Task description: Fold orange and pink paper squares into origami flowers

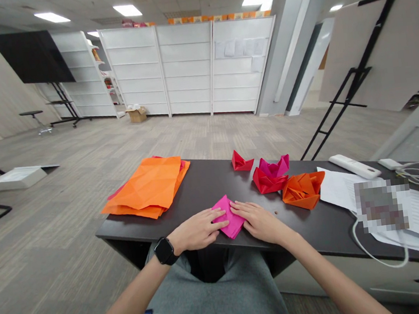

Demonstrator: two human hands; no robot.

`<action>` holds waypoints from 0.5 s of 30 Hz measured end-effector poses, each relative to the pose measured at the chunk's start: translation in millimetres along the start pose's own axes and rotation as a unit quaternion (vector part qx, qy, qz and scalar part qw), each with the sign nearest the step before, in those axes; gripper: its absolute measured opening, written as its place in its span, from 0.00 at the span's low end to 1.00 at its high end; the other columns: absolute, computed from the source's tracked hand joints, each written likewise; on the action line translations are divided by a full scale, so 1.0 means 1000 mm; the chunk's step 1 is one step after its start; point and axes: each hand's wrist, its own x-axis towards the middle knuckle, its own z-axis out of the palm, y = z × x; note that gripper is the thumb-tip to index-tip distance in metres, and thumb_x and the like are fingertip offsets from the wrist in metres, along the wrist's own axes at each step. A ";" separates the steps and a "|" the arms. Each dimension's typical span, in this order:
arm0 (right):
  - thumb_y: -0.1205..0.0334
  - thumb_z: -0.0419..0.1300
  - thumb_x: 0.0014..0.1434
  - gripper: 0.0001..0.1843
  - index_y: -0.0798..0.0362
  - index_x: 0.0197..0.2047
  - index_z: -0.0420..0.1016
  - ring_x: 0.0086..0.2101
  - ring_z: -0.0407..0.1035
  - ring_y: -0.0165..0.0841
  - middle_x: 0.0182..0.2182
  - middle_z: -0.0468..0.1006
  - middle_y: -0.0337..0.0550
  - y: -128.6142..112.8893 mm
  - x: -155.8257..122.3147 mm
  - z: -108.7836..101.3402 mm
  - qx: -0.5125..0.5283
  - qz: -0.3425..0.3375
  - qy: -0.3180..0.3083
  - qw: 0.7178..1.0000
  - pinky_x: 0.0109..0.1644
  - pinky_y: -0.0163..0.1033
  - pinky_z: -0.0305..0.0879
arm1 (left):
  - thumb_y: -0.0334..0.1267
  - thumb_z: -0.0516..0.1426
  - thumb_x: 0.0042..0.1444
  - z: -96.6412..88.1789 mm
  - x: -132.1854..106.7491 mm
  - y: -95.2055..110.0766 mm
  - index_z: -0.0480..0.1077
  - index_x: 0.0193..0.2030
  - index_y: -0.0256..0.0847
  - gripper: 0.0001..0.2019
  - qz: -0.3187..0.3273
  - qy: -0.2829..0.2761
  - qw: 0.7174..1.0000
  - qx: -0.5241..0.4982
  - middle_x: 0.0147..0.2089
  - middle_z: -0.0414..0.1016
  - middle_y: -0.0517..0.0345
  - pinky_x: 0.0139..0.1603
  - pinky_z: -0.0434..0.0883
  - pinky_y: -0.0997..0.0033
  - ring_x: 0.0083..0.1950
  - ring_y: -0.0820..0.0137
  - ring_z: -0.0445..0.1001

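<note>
A folded pink paper point(226, 214) lies near the front edge of the dark table point(212, 182). My left hand point(198, 230), with a black watch on its wrist, rests on the paper's left side, fingers flat and pressing down. My right hand point(259, 220) lies on the paper's right side, fingers stretched out flat on it. Neither hand lifts the paper.
A stack of orange and pink sheets point(150, 186) lies at the table's left. Folded paper shapes stand behind: a small red one point(241, 162), a pink one point(275, 166), a red one point(268, 181), an orange one point(303, 190). White papers point(340, 190), a remote point(354, 166) and cables lie at the right.
</note>
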 end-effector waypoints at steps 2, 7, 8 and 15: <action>0.71 0.50 0.62 0.28 0.54 0.65 0.67 0.65 0.57 0.41 0.66 0.64 0.51 -0.001 0.003 -0.003 0.012 -0.003 0.002 1.000 0.67 0.53 0.56 | 0.33 0.53 0.65 -0.003 0.001 0.001 0.65 0.65 0.41 0.21 -0.003 0.002 1.000 -0.012 0.68 0.64 0.46 0.72 0.55 0.57 0.71 0.60 0.59; 0.68 0.50 0.64 0.28 0.55 0.67 0.62 0.66 0.56 0.39 0.67 0.62 0.52 0.000 0.005 0.000 0.030 -0.004 -0.006 1.000 0.67 0.51 0.55 | 0.40 0.55 0.65 -0.004 0.003 0.005 0.62 0.67 0.43 0.24 -0.011 0.016 0.999 -0.027 0.69 0.63 0.48 0.72 0.52 0.56 0.71 0.59 0.58; 0.67 0.50 0.65 0.29 0.54 0.69 0.60 0.66 0.55 0.38 0.67 0.61 0.51 0.001 0.005 0.001 0.030 -0.005 -0.009 1.000 0.68 0.51 0.55 | 0.41 0.55 0.66 -0.002 0.003 0.005 0.60 0.69 0.42 0.25 -0.005 0.010 1.000 -0.026 0.70 0.61 0.48 0.73 0.50 0.55 0.73 0.59 0.56; 0.65 0.48 0.65 0.31 0.53 0.71 0.56 0.69 0.47 0.39 0.69 0.56 0.47 0.004 -0.001 0.003 -0.015 0.009 -0.040 0.999 0.71 0.55 0.45 | 0.44 0.52 0.68 0.000 0.002 0.003 0.52 0.73 0.48 0.28 0.021 -0.052 0.998 -0.021 0.75 0.48 0.53 0.75 0.43 0.54 0.76 0.59 0.46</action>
